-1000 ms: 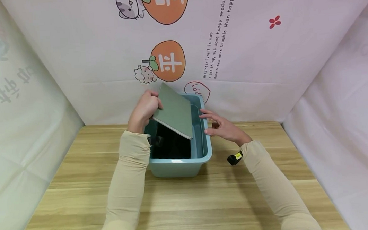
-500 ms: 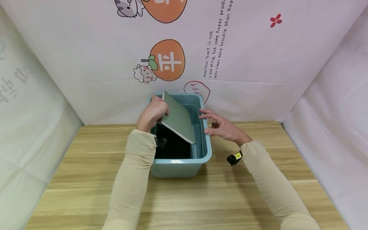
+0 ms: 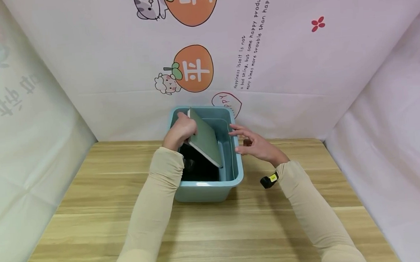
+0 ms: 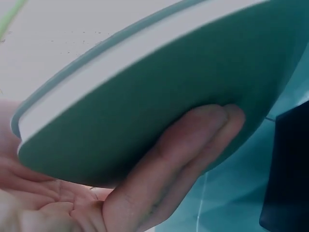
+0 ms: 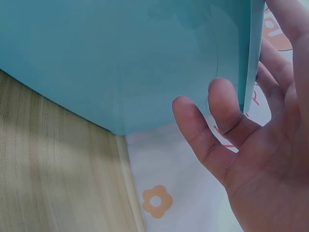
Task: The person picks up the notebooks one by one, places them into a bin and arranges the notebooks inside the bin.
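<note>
A green hardcover book (image 3: 206,138) with white page edges leans at a slant inside the blue plastic bin (image 3: 205,184). My left hand (image 3: 182,129) grips it by its left edge, down inside the bin. In the left wrist view, fingers (image 4: 178,159) lie along the cover of the green book (image 4: 145,106), with the palm beneath its corner. At the bin's right rim is my right hand (image 3: 256,145), fingers spread and slightly bent. The right wrist view shows that right hand (image 5: 260,145) by the outer wall of the bin (image 5: 120,63), gripping nothing.
Something black (image 3: 201,171) lies in the bin's lower left part, its kind unclear. The bin stands on a wood-grain table (image 3: 215,233), close to a printed white cloth backdrop (image 3: 281,64). White cloth also hangs at both sides.
My left hand has moved right and lowered the green book deeper into the bin; the book now stands steeper. The right hand has stayed at the rim.
</note>
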`<state>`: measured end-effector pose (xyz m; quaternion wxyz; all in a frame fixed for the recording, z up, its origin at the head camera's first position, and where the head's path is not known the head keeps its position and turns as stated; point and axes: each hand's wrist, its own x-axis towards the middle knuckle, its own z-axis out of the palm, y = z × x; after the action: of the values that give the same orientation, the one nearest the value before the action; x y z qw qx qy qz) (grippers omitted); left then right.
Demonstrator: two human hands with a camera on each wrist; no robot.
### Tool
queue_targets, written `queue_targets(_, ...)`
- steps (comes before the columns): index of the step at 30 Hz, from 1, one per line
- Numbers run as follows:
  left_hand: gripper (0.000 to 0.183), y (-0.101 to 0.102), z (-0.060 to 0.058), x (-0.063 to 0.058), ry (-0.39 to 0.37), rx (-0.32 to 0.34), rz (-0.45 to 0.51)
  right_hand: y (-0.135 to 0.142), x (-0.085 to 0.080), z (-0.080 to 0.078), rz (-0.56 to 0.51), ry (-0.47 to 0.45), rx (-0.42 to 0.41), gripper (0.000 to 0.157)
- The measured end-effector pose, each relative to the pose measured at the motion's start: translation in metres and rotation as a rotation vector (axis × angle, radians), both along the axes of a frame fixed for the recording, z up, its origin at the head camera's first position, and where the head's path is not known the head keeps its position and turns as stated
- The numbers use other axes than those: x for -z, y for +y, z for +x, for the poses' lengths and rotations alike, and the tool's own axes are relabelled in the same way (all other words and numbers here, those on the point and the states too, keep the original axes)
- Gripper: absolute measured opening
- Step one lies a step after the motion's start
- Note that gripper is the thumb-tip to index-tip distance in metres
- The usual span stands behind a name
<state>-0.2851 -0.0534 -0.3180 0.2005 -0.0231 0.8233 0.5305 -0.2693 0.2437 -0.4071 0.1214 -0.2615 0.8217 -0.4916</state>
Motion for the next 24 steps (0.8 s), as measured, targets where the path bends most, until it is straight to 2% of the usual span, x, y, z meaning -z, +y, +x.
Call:
queue_targets(10, 0.090, 0.004, -0.003, 0.012, -0.056, 0.025, -0.039, -0.001, -0.001, 0.003, -0.012, -0.003, 0.000, 0.053)
queue_targets(16, 0.090, 0.004, -0.004, 0.014, -0.071, 0.052, -0.072, 0.000, 0.002, 0.002, -0.013, -0.020, 0.016, 0.052)
queue_targets(24, 0.089, 0.003, -0.004, 0.014, -0.086, 0.057, -0.112, -0.001, 0.002, 0.000, -0.013, -0.018, 0.014, 0.053)
